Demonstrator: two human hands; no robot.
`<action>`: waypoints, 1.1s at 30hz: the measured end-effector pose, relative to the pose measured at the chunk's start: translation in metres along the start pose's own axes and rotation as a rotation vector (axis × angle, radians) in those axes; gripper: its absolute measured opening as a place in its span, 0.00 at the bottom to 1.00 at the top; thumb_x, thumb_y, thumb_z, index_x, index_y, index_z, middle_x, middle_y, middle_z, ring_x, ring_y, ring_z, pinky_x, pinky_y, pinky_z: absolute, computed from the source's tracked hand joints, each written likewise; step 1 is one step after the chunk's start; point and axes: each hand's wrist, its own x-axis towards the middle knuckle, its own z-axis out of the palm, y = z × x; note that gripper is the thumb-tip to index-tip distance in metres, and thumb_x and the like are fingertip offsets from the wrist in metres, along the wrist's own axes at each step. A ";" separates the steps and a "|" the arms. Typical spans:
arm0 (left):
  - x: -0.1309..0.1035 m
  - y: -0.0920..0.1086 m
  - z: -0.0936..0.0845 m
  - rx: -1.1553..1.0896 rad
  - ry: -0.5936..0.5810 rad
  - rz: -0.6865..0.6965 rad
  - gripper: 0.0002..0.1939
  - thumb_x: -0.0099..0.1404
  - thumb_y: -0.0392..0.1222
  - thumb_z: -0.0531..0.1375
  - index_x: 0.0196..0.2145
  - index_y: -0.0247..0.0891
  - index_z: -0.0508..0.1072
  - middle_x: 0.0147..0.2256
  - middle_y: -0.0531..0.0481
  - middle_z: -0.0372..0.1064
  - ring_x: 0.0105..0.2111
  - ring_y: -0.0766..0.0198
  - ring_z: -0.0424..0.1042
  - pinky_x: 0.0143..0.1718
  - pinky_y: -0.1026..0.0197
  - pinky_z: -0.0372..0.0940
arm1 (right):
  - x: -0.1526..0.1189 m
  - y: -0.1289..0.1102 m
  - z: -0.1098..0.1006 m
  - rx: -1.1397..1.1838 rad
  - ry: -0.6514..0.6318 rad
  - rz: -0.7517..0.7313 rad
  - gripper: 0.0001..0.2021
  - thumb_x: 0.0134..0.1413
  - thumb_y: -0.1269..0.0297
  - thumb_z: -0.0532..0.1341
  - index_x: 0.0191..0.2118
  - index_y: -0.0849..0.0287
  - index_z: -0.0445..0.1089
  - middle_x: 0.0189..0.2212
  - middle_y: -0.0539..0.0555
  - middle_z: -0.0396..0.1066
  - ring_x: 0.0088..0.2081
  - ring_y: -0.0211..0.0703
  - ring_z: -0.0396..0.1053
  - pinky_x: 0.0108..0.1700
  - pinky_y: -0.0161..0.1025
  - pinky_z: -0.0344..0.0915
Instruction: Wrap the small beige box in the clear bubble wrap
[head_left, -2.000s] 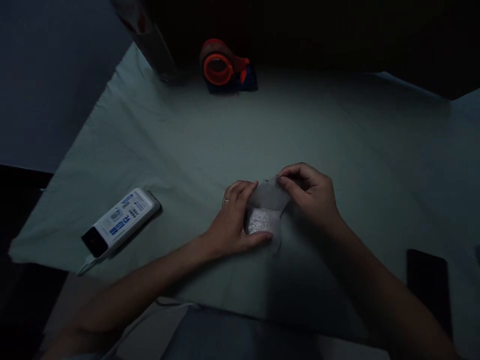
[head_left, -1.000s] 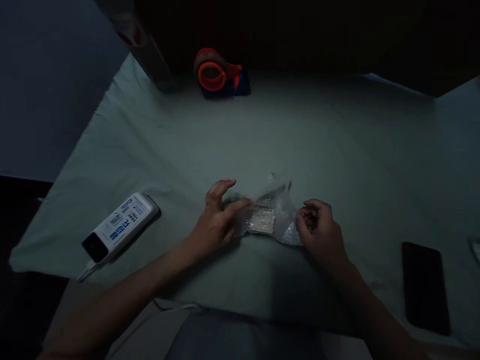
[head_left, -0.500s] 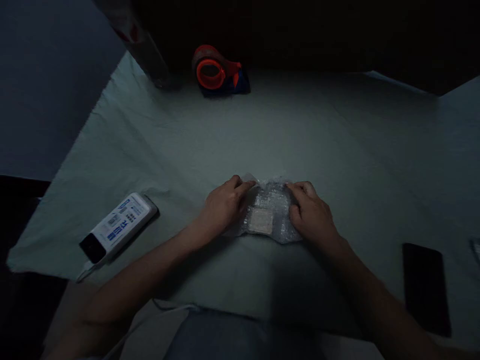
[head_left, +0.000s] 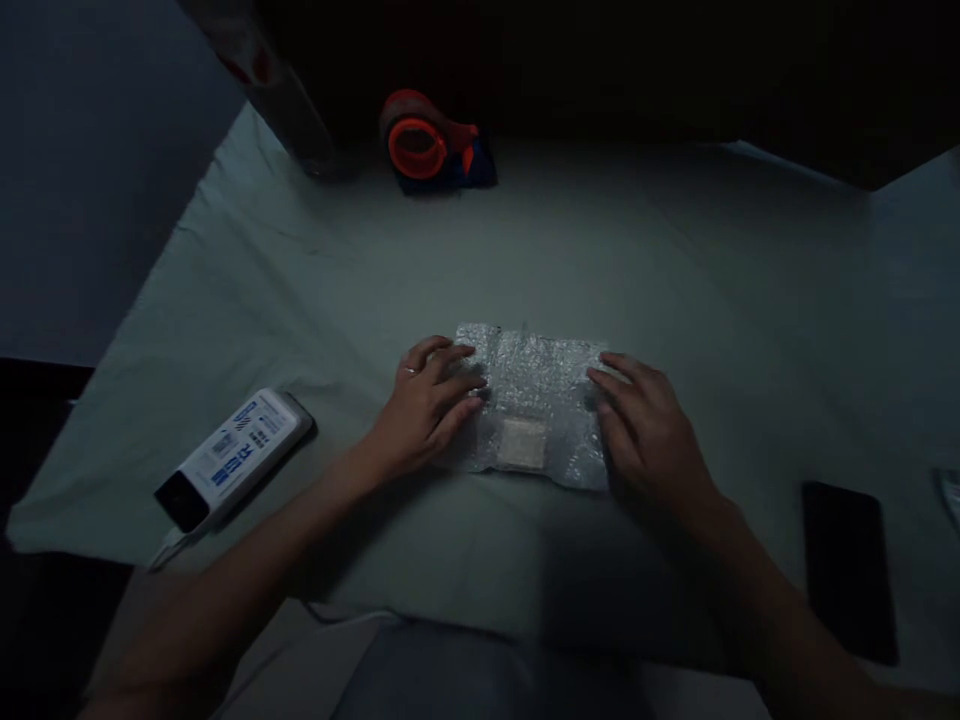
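Observation:
A sheet of bubble wrap (head_left: pixel 536 365) lies spread on the cloth-covered table. Near its front edge a small pale square item (head_left: pixel 523 443) shows, seemingly under or within the clear wrap. My left hand (head_left: pixel 433 405) rests at the wrap's left side, fingers apart, the fingertips on its edge; a ring is on one finger. On the right side my right hand (head_left: pixel 649 425) touches the wrap with its fingertips, the fingers spread and not closed on anything.
An orange and blue tape dispenser (head_left: pixel 431 148) stands at the back. At left lies a white printed box-shaped device (head_left: pixel 232 450) with a cable. A black phone-like slab (head_left: pixel 850 570) is at right. A plastic-wrapped roll (head_left: pixel 289 110) leans at the back left.
Both hands have let go of the wrap's pinched far edge and opened. The wrap now reaches further back and lies flatter and wider, with my hands further apart.

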 end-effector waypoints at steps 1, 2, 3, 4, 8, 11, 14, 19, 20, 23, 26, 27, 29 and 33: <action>-0.002 0.004 -0.004 -0.073 -0.069 0.022 0.16 0.69 0.45 0.51 0.52 0.41 0.69 0.53 0.45 0.64 0.60 0.51 0.51 0.63 0.38 0.42 | 0.000 -0.005 -0.003 0.058 -0.069 -0.040 0.18 0.57 0.67 0.55 0.54 0.61 0.64 0.53 0.64 0.64 0.57 0.56 0.59 0.56 0.56 0.60; -0.003 0.008 -0.008 -0.145 -0.119 0.033 0.17 0.69 0.45 0.51 0.53 0.41 0.66 0.50 0.46 0.68 0.59 0.53 0.55 0.63 0.38 0.38 | 0.000 -0.009 -0.007 0.114 -0.142 -0.064 0.19 0.57 0.65 0.56 0.54 0.60 0.64 0.52 0.63 0.65 0.57 0.55 0.60 0.56 0.56 0.60; -0.005 0.013 -0.012 -0.218 -0.152 0.042 0.17 0.70 0.46 0.50 0.53 0.41 0.66 0.46 0.47 0.70 0.56 0.55 0.60 0.64 0.39 0.37 | 0.000 -0.012 -0.009 0.167 -0.200 -0.072 0.18 0.56 0.63 0.58 0.52 0.59 0.64 0.50 0.62 0.67 0.55 0.54 0.62 0.54 0.54 0.62; -0.007 0.017 -0.016 -0.290 -0.169 0.051 0.16 0.70 0.45 0.50 0.51 0.40 0.67 0.42 0.48 0.72 0.51 0.58 0.66 0.64 0.40 0.38 | -0.001 -0.015 -0.012 0.219 -0.237 -0.073 0.15 0.56 0.62 0.59 0.49 0.59 0.66 0.46 0.61 0.70 0.52 0.52 0.65 0.51 0.52 0.64; -0.021 0.029 -0.023 -0.532 -0.279 0.078 0.21 0.72 0.44 0.43 0.32 0.36 0.71 0.30 0.49 0.71 0.34 0.64 0.71 0.49 0.56 0.63 | -0.016 -0.022 -0.016 0.477 -0.401 -0.124 0.11 0.62 0.66 0.53 0.29 0.58 0.67 0.26 0.52 0.68 0.35 0.41 0.67 0.40 0.41 0.66; -0.037 0.035 -0.017 -0.460 -0.438 0.114 0.17 0.71 0.43 0.47 0.32 0.35 0.71 0.30 0.48 0.71 0.34 0.64 0.70 0.39 0.62 0.64 | -0.038 -0.032 -0.009 0.448 -0.520 -0.122 0.15 0.62 0.67 0.51 0.24 0.59 0.66 0.25 0.52 0.67 0.31 0.39 0.64 0.35 0.38 0.64; -0.054 0.038 0.000 -0.238 -0.438 0.226 0.11 0.69 0.41 0.51 0.35 0.35 0.71 0.32 0.48 0.72 0.34 0.63 0.70 0.38 0.61 0.64 | -0.059 -0.043 0.003 0.255 -0.489 -0.082 0.13 0.59 0.70 0.55 0.23 0.60 0.66 0.30 0.55 0.67 0.34 0.41 0.63 0.35 0.40 0.63; -0.064 0.051 0.027 -0.056 -0.324 0.427 0.15 0.72 0.38 0.46 0.37 0.35 0.72 0.32 0.48 0.72 0.33 0.64 0.70 0.37 0.62 0.64 | -0.056 -0.042 0.009 0.219 -0.302 -0.052 0.07 0.58 0.71 0.54 0.32 0.59 0.69 0.33 0.55 0.69 0.37 0.43 0.67 0.38 0.41 0.67; -0.063 0.055 0.030 -0.058 -0.320 0.439 0.14 0.72 0.39 0.46 0.40 0.35 0.72 0.37 0.47 0.73 0.37 0.64 0.70 0.41 0.62 0.65 | -0.050 -0.040 0.008 0.203 -0.225 -0.025 0.06 0.58 0.70 0.55 0.38 0.60 0.69 0.37 0.57 0.70 0.39 0.44 0.67 0.40 0.43 0.68; -0.057 0.064 0.040 -0.039 -0.342 0.563 0.14 0.72 0.38 0.48 0.48 0.35 0.69 0.52 0.45 0.68 0.54 0.62 0.64 0.58 0.58 0.58 | -0.032 -0.039 0.010 0.129 -0.106 0.020 0.20 0.56 0.65 0.59 0.54 0.63 0.60 0.49 0.64 0.66 0.52 0.51 0.64 0.51 0.50 0.66; -0.056 0.069 0.050 0.031 -0.370 0.672 0.15 0.70 0.38 0.49 0.50 0.33 0.69 0.58 0.43 0.61 0.61 0.57 0.56 0.65 0.53 0.47 | -0.019 -0.043 0.021 0.111 -0.177 -0.012 0.30 0.53 0.65 0.61 0.60 0.64 0.53 0.55 0.66 0.63 0.56 0.55 0.61 0.56 0.54 0.63; -0.056 0.069 0.054 0.050 -0.378 0.681 0.15 0.70 0.38 0.50 0.51 0.32 0.69 0.59 0.43 0.60 0.62 0.56 0.54 0.66 0.51 0.45 | -0.017 -0.044 0.025 0.117 -0.204 -0.018 0.30 0.53 0.66 0.61 0.60 0.64 0.52 0.55 0.66 0.63 0.56 0.55 0.61 0.56 0.54 0.63; -0.058 0.068 0.059 0.074 -0.391 0.692 0.16 0.70 0.38 0.49 0.52 0.33 0.68 0.59 0.43 0.59 0.63 0.54 0.52 0.66 0.49 0.44 | -0.015 -0.045 0.031 0.142 -0.235 -0.031 0.27 0.53 0.68 0.60 0.59 0.61 0.54 0.53 0.64 0.66 0.54 0.54 0.64 0.54 0.54 0.65; -0.060 0.065 0.063 0.090 -0.398 0.695 0.18 0.71 0.38 0.46 0.54 0.34 0.67 0.61 0.43 0.58 0.64 0.55 0.51 0.65 0.51 0.47 | -0.020 -0.036 0.026 0.194 -0.190 -0.028 0.23 0.56 0.68 0.58 0.57 0.57 0.57 0.50 0.61 0.69 0.51 0.52 0.66 0.51 0.53 0.66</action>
